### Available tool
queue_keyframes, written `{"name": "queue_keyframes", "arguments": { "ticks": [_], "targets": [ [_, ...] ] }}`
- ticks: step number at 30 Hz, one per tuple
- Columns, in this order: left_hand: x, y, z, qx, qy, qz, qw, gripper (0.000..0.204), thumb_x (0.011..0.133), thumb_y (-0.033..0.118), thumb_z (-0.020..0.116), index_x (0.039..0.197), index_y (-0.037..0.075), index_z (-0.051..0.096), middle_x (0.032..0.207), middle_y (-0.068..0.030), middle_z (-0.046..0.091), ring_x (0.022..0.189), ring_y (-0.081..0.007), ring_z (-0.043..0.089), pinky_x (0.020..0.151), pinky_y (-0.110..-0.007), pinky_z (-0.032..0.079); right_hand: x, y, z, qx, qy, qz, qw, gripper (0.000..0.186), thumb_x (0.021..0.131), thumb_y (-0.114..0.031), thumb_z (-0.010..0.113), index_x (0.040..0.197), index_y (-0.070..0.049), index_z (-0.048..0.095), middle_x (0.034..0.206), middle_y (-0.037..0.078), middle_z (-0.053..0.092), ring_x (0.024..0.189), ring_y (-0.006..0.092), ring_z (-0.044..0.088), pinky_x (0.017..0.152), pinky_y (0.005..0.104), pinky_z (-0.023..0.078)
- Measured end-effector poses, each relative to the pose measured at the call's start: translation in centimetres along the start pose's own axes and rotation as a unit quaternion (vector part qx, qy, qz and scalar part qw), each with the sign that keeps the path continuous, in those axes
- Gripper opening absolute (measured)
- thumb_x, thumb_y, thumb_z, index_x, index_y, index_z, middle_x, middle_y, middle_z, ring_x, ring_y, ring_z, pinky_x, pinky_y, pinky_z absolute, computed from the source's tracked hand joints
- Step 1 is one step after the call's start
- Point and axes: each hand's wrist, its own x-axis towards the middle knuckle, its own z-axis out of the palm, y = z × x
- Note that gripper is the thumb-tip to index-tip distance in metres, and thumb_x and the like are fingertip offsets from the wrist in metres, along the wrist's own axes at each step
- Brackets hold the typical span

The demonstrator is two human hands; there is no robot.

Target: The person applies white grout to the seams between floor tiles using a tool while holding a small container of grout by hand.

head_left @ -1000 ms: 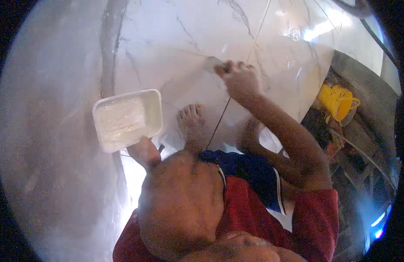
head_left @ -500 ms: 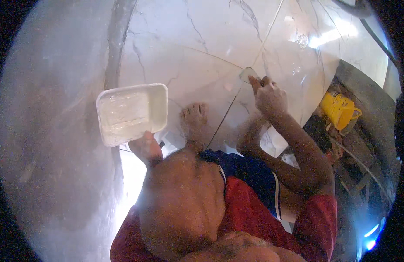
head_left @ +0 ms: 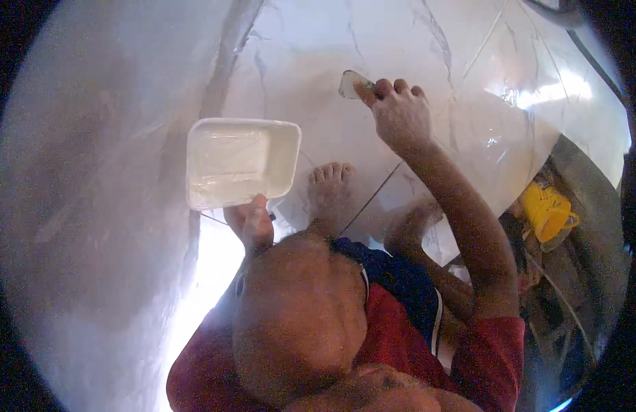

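My left hand [head_left: 251, 218] grips the near rim of a shallow white rectangular tub [head_left: 280, 154], its thumb over the edge. The tub's open side is up, and pale, smeared residue shows on its bottom. Farther right and ahead, my right hand [head_left: 402, 115] pinches a small flat scraper [head_left: 354, 84] with a translucent, greenish-grey look and a dark edge. The scraper is held at the glossy marbled tile floor [head_left: 311, 89]; whether its edge touches the tile I cannot tell.
My bare foot [head_left: 330, 189] rests on the tiles between the tub and my right forearm. A grey wall [head_left: 112, 178] rises along the left. At the right, a yellow mug-like container [head_left: 550, 214] with a handle stands beyond the tiles' edge, among dark clutter and a thin cable [head_left: 562, 299].
My right hand has swept the scraper left and farther away from the joint crossing. The whole view has shifted slightly; my left hand still holds the tub.
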Motion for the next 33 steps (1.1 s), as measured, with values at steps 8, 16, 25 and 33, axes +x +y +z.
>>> {"name": "queue_keyframes", "arguments": {
  "ticks": [8,16,25,33],
  "targets": [
    [-0.5,1.4,2.2,-0.034,-0.037,0.041,0.998,0.072,0.072,0.001,0.07,0.137,0.002,0.041,0.129,-0.0132,0.051,0.12,-0.0273,0.048,0.105,-0.043,0.036,2.4,1.7,0.3,-0.016,0.009,-0.088,0.996,0.05,0.085,-0.008,0.055,0.132,-0.027,0.053,0.106,0.001,0.06,0.104,0.0231,0.057,0.089,0.0438,0.046],
    [-1.1,1.8,2.3,0.106,0.092,-0.072,0.987,0.072,0.072,-0.003,0.067,0.138,0.004,0.041,0.129,-0.0135,0.051,0.121,-0.027,0.048,0.105,-0.042,0.037,-3.8,7.1,1.8,-0.019,-0.037,-0.014,0.999,0.05,0.082,-0.007,0.056,0.127,-0.026,0.057,0.108,0.001,0.06,0.098,0.0263,0.059,0.081,0.0423,0.049],
    [-0.4,1.3,2.2,0.011,-0.039,0.036,0.999,0.067,0.07,-0.003,0.064,0.133,-0.003,0.041,0.125,-0.0126,0.05,0.115,-0.0231,0.048,0.1,-0.038,0.039,4.1,-2.3,0.0,0.044,-0.02,-0.019,0.999,0.039,0.087,-0.011,0.053,0.125,-0.019,0.05,0.107,0.009,0.06,0.097,0.0304,0.064,0.077,0.0445,0.056],
    [0.4,-0.2,0.3,0.157,0.001,0.138,0.978,0.048,0.069,0.001,0.06,0.115,-0.009,0.052,0.108,-0.0193,0.057,0.096,-0.032,0.055,0.089,-0.042,0.045,-8.0,3.6,3.9,0.014,-0.089,0.053,0.995,0.051,0.087,-0.009,0.052,0.137,-0.018,0.045,0.109,0.013,0.056,0.091,0.0326,0.065,0.068,0.0414,0.058]
  ]
}}
